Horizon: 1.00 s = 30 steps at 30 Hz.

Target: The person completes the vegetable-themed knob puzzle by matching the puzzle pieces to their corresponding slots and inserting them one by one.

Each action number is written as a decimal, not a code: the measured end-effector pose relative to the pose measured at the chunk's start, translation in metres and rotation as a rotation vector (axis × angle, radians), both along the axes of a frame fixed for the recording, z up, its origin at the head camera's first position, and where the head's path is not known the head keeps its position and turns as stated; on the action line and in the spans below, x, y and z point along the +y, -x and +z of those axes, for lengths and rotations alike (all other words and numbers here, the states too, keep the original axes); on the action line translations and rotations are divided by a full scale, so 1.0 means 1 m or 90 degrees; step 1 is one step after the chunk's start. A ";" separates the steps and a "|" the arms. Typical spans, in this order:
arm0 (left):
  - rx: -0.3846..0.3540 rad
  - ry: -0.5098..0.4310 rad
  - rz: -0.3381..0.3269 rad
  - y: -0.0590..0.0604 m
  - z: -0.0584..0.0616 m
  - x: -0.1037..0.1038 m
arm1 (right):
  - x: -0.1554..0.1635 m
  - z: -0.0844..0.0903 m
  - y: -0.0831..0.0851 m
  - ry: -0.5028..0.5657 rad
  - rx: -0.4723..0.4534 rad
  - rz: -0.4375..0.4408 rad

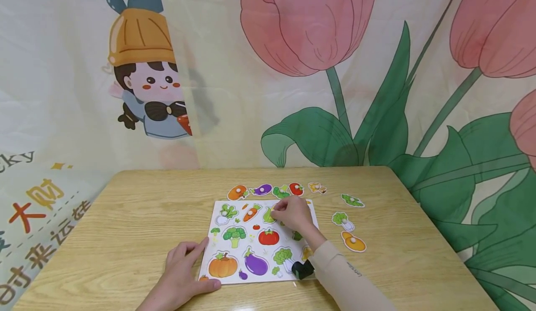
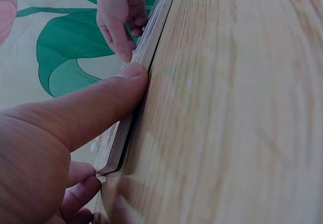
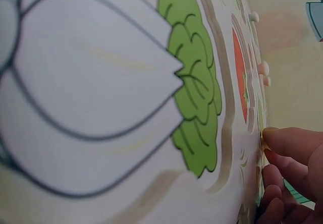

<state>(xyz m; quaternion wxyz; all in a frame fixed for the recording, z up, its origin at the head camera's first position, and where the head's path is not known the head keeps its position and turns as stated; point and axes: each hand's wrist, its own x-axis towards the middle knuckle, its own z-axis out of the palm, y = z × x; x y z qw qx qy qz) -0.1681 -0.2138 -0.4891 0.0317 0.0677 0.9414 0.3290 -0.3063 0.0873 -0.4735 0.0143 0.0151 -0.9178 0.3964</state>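
Note:
A white vegetable puzzle board (image 1: 247, 276) lies on the table. My left hand (image 1: 177, 274) steadies its near left corner, the thumb (image 2: 108, 95) pressing the front edge and the fingers against the left side. At the board's back row, my right hand (image 1: 293, 213) pinches a light green vegetable puzzle piece (image 1: 268, 215), which lies at its slot; whether it is fully seated cannot be seen. The knob is hidden by the fingertips (image 3: 272, 135) in the right wrist view. Left of it, a knobbed carrot piece (image 1: 250, 213) and a knobbed white-and-green vegetable piece (image 1: 226, 213) sit in the board.
Behind the board lie loose knobbed pieces: a pumpkin (image 1: 237, 192), an eggplant (image 1: 262, 189), a broccoli (image 1: 280, 191), a tomato (image 1: 296, 189) and a ginger-like piece (image 1: 316, 188). To the right are a leafy green piece (image 1: 352, 200), a bok choy (image 1: 343, 221) and an orange-yellow piece (image 1: 353, 242).

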 end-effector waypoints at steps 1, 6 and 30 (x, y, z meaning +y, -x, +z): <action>0.000 -0.001 0.000 0.000 0.000 0.000 | 0.000 0.000 0.000 0.000 -0.002 -0.001; -0.003 -0.003 0.003 0.001 0.001 0.000 | 0.000 0.001 0.001 -0.001 0.000 0.002; -0.003 0.005 -0.002 0.006 -0.004 -0.002 | 0.012 0.007 -0.006 0.042 -0.014 0.064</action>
